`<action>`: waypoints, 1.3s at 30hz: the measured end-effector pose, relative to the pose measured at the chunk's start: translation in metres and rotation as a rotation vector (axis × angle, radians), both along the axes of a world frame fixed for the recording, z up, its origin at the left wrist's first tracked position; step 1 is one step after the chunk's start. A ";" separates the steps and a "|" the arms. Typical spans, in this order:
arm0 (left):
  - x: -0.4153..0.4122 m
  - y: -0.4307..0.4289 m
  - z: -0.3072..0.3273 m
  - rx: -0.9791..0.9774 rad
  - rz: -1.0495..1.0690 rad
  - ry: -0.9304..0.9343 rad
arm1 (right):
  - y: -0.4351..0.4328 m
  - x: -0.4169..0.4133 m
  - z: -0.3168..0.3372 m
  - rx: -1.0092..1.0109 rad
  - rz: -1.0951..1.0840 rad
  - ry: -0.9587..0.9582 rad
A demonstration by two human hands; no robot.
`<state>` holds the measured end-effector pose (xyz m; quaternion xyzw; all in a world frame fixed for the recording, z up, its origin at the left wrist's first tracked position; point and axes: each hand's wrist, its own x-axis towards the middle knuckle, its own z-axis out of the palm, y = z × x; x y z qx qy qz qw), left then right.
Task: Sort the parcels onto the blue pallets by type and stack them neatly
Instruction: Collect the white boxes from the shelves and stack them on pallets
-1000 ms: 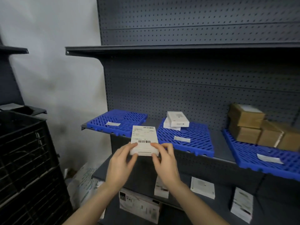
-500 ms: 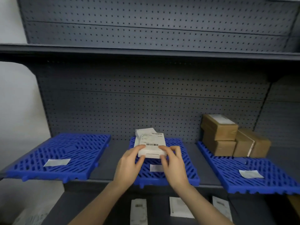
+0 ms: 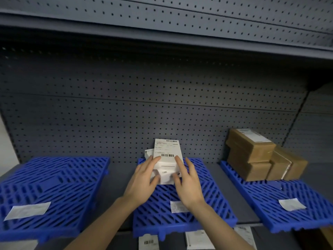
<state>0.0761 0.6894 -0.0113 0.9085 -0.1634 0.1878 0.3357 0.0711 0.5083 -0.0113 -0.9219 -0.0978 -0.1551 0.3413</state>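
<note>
White parcel (image 3: pixel 168 156), barcode label facing up, sitting at the centre of the frame, over the back half of the middle pallet (image 3: pixel 207 204). Lying on top of other white boxes (image 3: pixel 163 175) stacked there (whether fully resting on them or hanging just above, impossible to tell). Being gripped from both sides: left hand (image 3: pixel 143 179) curling round the left edge, thumb pressing against the front of the stack; right hand (image 3: pixel 188 184) pinching the right edge, forefinger lying along the label and thumb at the front.

Peeking out behind the parcel's upper left corner, the corner of another white box (image 3: pixel 148 153).

Lying at the lower left of the frame, the left pallet (image 3: pixel 54 179), carrying a paper slip (image 3: pixel 27 211) near its front. Lying at the lower right, the right pallet (image 3: pixel 270 204), bearing brown boxes (image 3: pixel 252 150) at its back: two stacked, a third standing just beside them on the right, touching.

Filling the upper half, grey pegboard (image 3: pixel 126 105). Showing along the bottom edge, labelled white packets (image 3: pixel 148 242) lying on a lower shelf.
</note>
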 end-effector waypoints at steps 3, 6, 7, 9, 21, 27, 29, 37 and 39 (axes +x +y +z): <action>0.000 0.000 -0.002 0.020 -0.019 0.023 | -0.002 -0.001 -0.001 -0.027 0.015 0.020; -0.005 -0.001 0.001 0.045 0.003 0.028 | -0.006 -0.003 0.003 -0.021 0.027 0.040; -0.008 -0.002 0.003 0.050 0.019 0.025 | -0.008 -0.004 0.004 -0.011 0.032 0.041; -0.017 -0.007 0.005 0.051 0.056 0.009 | -0.013 -0.010 0.006 -0.002 0.037 0.021; -0.128 -0.106 -0.010 -0.126 0.297 -0.151 | -0.131 -0.101 0.003 -0.032 0.100 -0.073; -0.179 -0.195 -0.057 -0.158 0.204 -0.195 | -0.218 -0.164 -0.037 0.007 0.028 -0.134; -0.189 -0.219 -0.079 -0.159 0.168 -0.134 | -0.246 -0.176 -0.056 0.010 0.003 -0.106; -0.173 -0.255 -0.166 -0.063 0.123 0.182 | -0.294 -0.157 -0.146 0.015 -0.057 0.231; -0.158 -0.258 -0.194 -0.050 0.128 0.245 | -0.295 -0.144 -0.174 0.022 -0.044 0.285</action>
